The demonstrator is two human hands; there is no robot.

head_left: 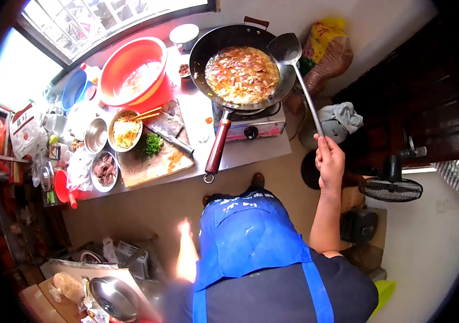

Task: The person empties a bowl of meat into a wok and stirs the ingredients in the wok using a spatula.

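One hand works: right hand (330, 161) clamped on spatula (294, 70) handle, blade best kept flat over wok (200, 51); left hand (185, 229) blurred, grip unclear.

Red-handled black wok (240, 64), orange basin (132, 70), blue apron (251, 237), silver spatula (294, 64).
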